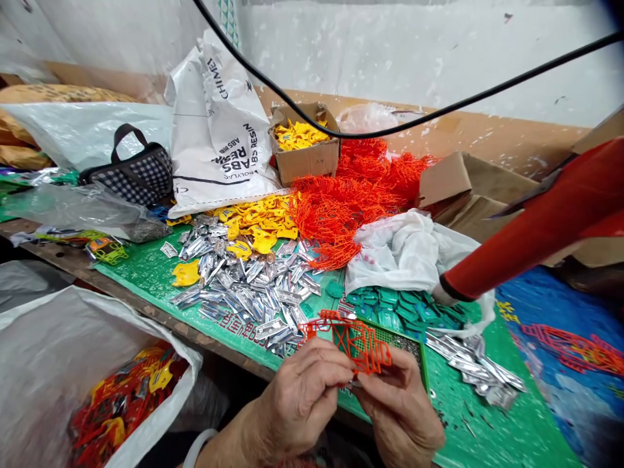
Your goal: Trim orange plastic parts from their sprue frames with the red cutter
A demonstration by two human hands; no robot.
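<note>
My left hand (305,396) and my right hand (402,406) both pinch one orange plastic frame of small parts (353,341), held just above the near edge of the green table mat (146,270). Both hands have their fingers closed on it. Directly beyond it lies a heap of shiny metal clips (248,286). A pile of green plastic pieces (394,305) spills from a white plastic bag (404,250) to the right.
A tangle of orange frames (351,195), yellow pieces (258,224) and a cardboard box of yellow pieces (305,146) lie behind. A white sack (219,130) stands at the back. Another person's red sleeve (536,227) reaches in from the right. An open bag of coloured parts (121,396) sits lower left.
</note>
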